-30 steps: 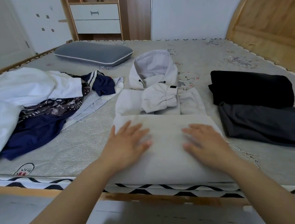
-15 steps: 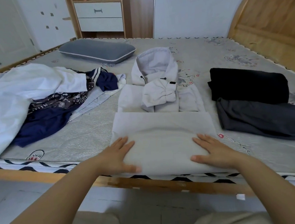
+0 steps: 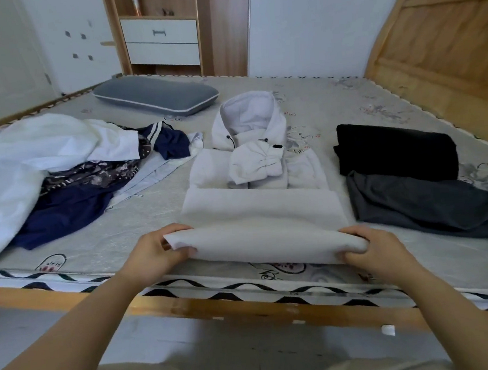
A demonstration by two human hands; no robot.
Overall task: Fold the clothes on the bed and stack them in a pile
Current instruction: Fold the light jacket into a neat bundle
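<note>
While both my grips pinch the near corners of the pale hoodie (image 3: pixel 261 212) at the bed's (image 3: pixel 420 261) near edge, left hand (image 3: pixel 154 253) and right hand (image 3: pixel 371 249) curled round its lifted hem, I judge the task partly done. Two dark folded garments (image 3: pixel 407 176) lie toward the right edge; an unfolded heap (image 3: pixel 58 171) waits near the left edge.

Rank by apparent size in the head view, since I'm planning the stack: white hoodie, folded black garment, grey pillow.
1. white hoodie
2. folded black garment and grey pillow look alike; the pillow lies farther off, so no ranking.
</note>
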